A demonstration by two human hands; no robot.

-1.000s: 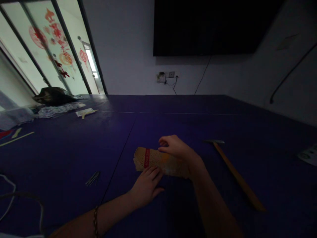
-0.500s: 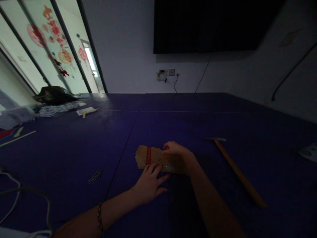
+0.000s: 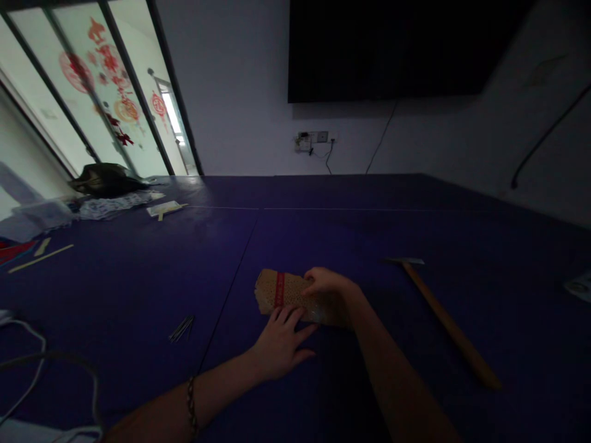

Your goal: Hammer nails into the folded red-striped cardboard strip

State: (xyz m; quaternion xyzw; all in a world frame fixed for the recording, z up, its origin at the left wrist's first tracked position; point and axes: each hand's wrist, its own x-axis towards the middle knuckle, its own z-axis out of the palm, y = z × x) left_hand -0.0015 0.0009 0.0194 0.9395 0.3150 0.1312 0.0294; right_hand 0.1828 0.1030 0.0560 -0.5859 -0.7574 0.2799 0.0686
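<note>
A brown piece of cardboard (image 3: 289,289) with a torn left end, dark dots and a red printed band lies on the dark blue tabletop (image 3: 194,258). My left hand (image 3: 284,344) rests on its near edge, palm down, fingers spread and holding nothing. At the far edge, my right hand (image 3: 323,282) has curled fingers closed on the cardboard; its fingertips are partly hidden. The right wrist and forearm cover the cardboard's right end. A hammer (image 3: 450,323) with a wooden handle lies to the right. Several thin nails (image 3: 181,329) form a small pile at the left.
A cable (image 3: 44,344) loops at the near left. Yellowish strips (image 3: 41,258), a small white packet (image 3: 165,208) and a dark bag (image 3: 107,179) lie along the far left. A screen (image 3: 401,49) hangs on the wall above power sockets (image 3: 316,138).
The view has shifted slightly. The thumb and forefinger of my right hand look a little further apart at the cardboard's far edge. My left hand stays in place on the cardboard.
</note>
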